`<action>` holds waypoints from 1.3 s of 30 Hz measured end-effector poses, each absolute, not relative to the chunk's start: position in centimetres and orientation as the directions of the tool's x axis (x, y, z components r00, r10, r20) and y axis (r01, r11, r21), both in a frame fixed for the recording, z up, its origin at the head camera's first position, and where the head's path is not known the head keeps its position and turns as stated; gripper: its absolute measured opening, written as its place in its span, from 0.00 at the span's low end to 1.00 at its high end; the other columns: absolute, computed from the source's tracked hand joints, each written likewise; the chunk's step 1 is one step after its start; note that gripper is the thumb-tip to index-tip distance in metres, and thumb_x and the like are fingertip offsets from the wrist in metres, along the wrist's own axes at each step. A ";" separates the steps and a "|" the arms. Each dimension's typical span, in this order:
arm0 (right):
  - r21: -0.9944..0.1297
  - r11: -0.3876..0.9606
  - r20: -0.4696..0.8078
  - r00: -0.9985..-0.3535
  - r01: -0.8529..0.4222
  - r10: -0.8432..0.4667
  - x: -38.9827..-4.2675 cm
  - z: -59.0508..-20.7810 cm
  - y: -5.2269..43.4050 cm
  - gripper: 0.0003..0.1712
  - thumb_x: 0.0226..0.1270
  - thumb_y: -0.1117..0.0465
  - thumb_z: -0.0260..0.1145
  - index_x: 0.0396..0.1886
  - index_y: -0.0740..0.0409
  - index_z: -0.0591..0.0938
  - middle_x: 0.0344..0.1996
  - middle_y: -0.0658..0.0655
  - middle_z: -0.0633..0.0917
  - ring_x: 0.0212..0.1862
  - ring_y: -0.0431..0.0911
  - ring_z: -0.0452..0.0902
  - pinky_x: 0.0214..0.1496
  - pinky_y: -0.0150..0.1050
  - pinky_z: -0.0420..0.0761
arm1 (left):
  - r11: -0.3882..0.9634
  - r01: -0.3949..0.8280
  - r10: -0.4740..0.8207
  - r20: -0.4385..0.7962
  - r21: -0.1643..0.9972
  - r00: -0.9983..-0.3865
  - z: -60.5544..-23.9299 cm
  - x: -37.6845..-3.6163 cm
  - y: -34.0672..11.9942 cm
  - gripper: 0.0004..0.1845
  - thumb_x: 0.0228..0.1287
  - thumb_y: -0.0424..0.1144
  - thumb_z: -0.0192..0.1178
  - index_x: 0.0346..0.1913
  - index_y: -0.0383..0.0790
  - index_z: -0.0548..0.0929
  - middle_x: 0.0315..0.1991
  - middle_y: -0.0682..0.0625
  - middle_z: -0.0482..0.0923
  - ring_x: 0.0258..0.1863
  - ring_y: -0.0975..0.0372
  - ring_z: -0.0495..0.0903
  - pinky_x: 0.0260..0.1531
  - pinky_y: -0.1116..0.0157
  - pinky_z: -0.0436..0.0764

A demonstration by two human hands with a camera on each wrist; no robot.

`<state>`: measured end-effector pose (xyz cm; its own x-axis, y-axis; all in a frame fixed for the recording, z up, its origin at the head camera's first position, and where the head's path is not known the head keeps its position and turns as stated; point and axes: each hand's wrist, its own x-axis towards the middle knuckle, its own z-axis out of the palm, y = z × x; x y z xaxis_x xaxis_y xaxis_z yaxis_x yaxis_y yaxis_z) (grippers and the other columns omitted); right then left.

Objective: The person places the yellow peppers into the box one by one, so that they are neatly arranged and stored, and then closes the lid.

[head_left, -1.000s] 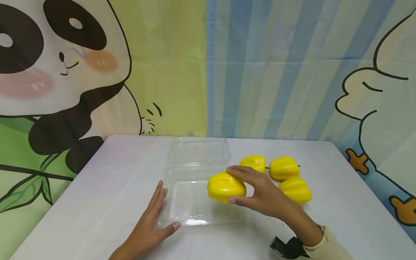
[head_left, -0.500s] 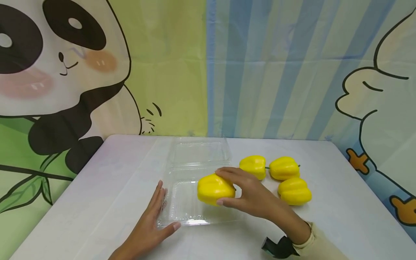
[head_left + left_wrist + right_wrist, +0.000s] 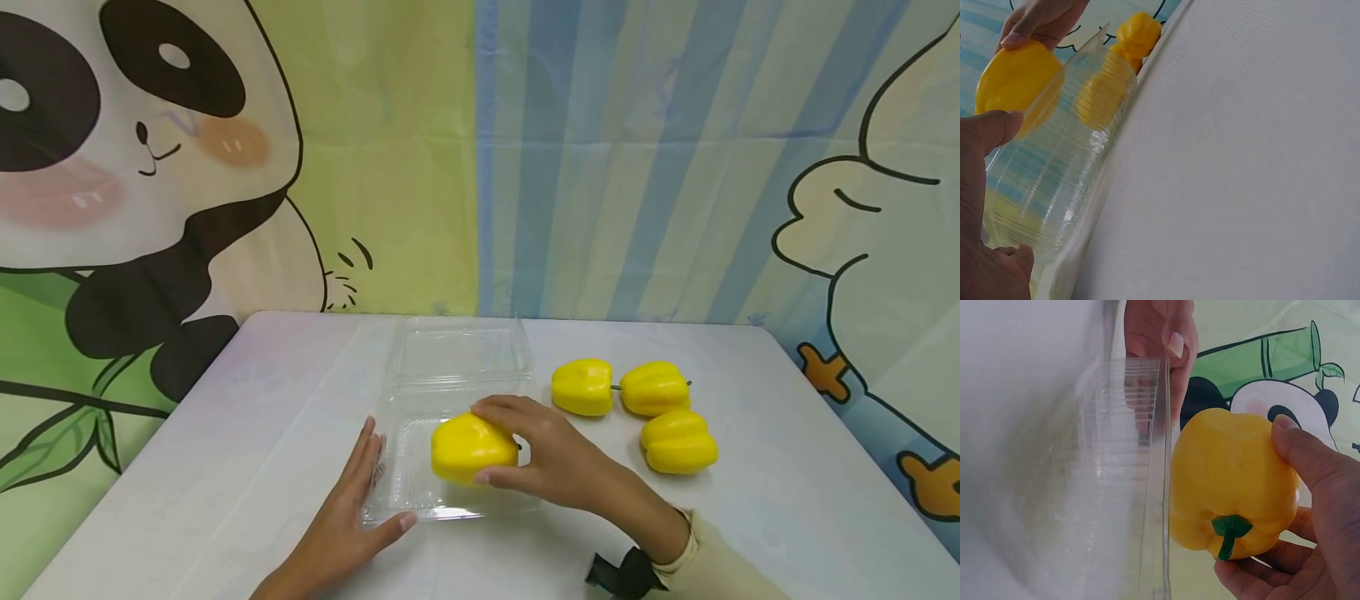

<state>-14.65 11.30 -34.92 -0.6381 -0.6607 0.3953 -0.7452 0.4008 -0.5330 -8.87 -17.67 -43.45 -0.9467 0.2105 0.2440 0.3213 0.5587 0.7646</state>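
Observation:
My right hand (image 3: 551, 454) grips a yellow bell pepper (image 3: 468, 450) between thumb and fingers, over the base of a clear plastic clamshell box (image 3: 405, 500). A green stem (image 3: 1229, 534) shows on this pepper in the right wrist view, where the pepper (image 3: 1232, 481) appears just above the box's rim (image 3: 1167, 487). At the box's left side rests my left hand (image 3: 341, 508), its fingers straight along the wall and its thumb spread at the front left corner. The box's lid (image 3: 465, 346) lies folded back, away from me.
Three more yellow bell peppers lie to the right of the box: one pepper (image 3: 582, 387) nearest the lid, another pepper (image 3: 655, 388) behind, and a third pepper (image 3: 679, 442) in front. The white table (image 3: 187, 500) ends at a printed cloth backdrop (image 3: 600, 167).
My right hand has carried the bell pepper leftward and slightly toward me, further over the box's base. The left hand, the box and the other peppers have stayed in place.

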 end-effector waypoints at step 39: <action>-0.553 0.439 0.287 -0.656 -0.709 -0.698 -14.0 -36.5 6.0 0.40 0.59 0.40 0.69 0.67 0.55 0.73 0.64 0.54 0.72 0.64 0.45 0.68 0.61 0.36 0.73 | 0.491 0.304 0.239 0.209 0.817 -0.948 -44.0 -9.2 -17.9 0.57 0.58 0.52 0.70 0.75 0.28 0.44 0.78 0.57 0.26 0.73 0.51 0.44 0.61 0.76 0.52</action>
<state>-13.97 6.00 -36.53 -0.6560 -0.6981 0.2869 -0.7086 0.4388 -0.5526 -9.16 -17.90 -43.96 -0.9481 0.2395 0.2092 0.3041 0.4906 0.8166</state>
